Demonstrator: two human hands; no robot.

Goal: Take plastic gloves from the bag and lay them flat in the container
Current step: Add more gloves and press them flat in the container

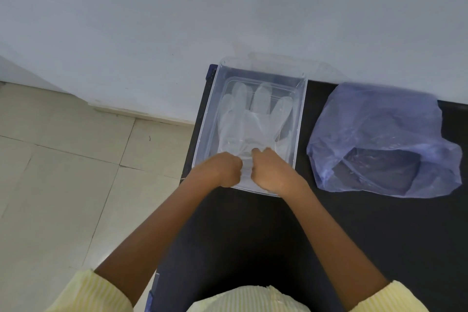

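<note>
A clear plastic glove lies spread in the transparent container, fingers pointing to the far wall. My left hand and my right hand are side by side at the container's near end, both pinched on the glove's cuff. A translucent bluish plastic bag sits to the right of the container, its mouth open toward me with a dark hollow inside; what it holds is hard to make out.
Container and bag rest on a black table pushed against a white wall. The table's left edge runs just left of the container, and beige floor tiles lie beyond it.
</note>
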